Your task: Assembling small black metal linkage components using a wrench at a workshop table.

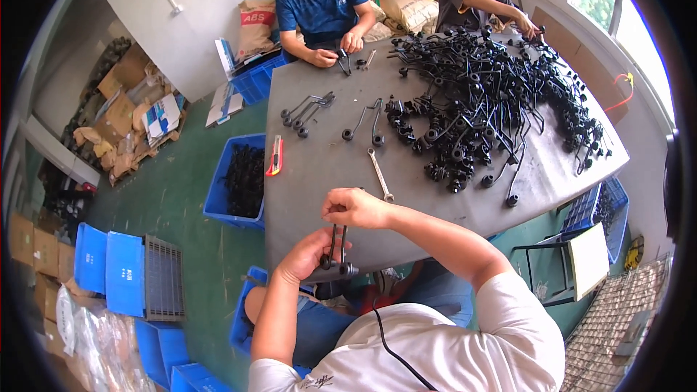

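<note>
At the near edge of the table, a pair of black bent rods with round end pieces [343, 236] hangs between my hands, round ends downward. My left hand [306, 254] is closed around their lower part. Over their upper ends my right hand [354, 207] is closed, its fingers bent; part of the grip is hidden. Just beyond my right hand lies a silver wrench [377, 173]. More bent rods [377, 122] lie on the grey table [319, 163], with another small group [308, 112] to their left. A red utility knife [274, 155] rests at the left edge.
A big heap of black rod parts [486, 87] covers the table's right side. Two co-workers sit across; one handles a part [344, 62], the other reaches to the heap. Blue crates [218, 185] stand left of the table, and a stool [589, 261] is at right.
</note>
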Tool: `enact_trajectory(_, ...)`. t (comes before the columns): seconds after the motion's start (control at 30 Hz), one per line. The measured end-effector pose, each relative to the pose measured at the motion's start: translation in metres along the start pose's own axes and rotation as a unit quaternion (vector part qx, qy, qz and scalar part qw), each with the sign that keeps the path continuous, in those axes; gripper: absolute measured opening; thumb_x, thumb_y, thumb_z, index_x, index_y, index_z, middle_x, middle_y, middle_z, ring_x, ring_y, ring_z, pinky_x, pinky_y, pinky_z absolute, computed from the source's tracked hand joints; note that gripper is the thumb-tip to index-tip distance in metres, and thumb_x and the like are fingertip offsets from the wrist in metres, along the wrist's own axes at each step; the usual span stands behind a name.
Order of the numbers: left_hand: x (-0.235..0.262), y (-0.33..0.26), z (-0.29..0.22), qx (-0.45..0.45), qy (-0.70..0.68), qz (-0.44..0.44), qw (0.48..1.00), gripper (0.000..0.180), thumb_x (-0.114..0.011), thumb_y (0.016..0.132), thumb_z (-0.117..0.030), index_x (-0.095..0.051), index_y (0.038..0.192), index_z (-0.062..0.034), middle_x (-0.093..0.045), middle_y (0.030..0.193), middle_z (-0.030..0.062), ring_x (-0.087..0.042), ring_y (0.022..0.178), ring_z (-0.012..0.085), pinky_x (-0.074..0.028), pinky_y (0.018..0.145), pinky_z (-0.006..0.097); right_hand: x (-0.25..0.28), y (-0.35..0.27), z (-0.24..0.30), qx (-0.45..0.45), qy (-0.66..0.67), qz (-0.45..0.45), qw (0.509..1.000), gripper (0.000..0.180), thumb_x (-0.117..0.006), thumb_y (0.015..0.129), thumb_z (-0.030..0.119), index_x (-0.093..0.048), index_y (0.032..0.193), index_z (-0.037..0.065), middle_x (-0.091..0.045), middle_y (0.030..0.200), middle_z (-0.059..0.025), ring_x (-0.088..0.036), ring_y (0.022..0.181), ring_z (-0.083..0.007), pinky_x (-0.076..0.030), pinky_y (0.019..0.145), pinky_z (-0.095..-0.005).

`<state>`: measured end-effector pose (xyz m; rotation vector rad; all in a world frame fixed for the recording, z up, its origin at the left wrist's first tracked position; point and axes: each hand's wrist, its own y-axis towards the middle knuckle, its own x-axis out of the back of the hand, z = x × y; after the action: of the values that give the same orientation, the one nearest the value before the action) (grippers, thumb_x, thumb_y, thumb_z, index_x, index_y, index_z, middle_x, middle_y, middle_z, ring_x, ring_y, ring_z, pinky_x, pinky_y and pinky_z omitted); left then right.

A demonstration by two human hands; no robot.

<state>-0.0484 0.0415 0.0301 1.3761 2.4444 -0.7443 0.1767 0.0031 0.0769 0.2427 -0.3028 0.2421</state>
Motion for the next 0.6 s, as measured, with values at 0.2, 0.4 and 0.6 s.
enact_trajectory(0.2, 0.008, -0.001, 0.017, -0.107, 0.254, -0.231, 0.933, 0.039, -0.057, 0.100, -0.014, -0.049, 0.135, -0.0005, -0.065, 0.088, 0.0072, -0.062, 0.070, 0.0107, -0.048, 0.062, 0.025, 0.029, 0.020, -0.050, 0.078, -0.271, -0.215, 0.935, 0.011, -0.068, 0.080, 0.014, -0.070, 0.088, 0.007, -0.066, 0.085, -0.0102, -0.063, 0.089, -0.0315, -0.051, 0.081, -0.0437)
enact_trajectory(0.4, 0.021, 0.012, 0.019, -0.129, 0.477, -0.363, 0.790, 0.064, -0.056, 0.092, -0.004, -0.032, 0.151, -0.0071, -0.071, 0.094, 0.0124, -0.070, 0.082, 0.0292, -0.055, 0.079, 0.039, 0.118, 0.006, -0.126, -0.230, -0.611, -0.282, 0.703, 0.023, -0.060, 0.084, 0.015, -0.063, 0.106, 0.010, -0.060, 0.108, -0.0089, -0.057, 0.108, -0.0260, -0.042, 0.091, -0.0403)
enact_trajectory(0.6, 0.020, 0.016, 0.027, -0.187, 0.495, -0.379, 0.759, 0.056, -0.055, 0.092, -0.004, -0.041, 0.146, -0.0064, -0.072, 0.101, 0.0158, -0.069, 0.093, 0.0345, -0.054, 0.083, 0.043, 0.119, 0.002, -0.120, -0.179, -0.590, -0.262, 0.742, 0.020, -0.063, 0.081, 0.014, -0.062, 0.100, 0.009, -0.059, 0.104, -0.0112, -0.059, 0.104, -0.0277, -0.045, 0.088, -0.0428)
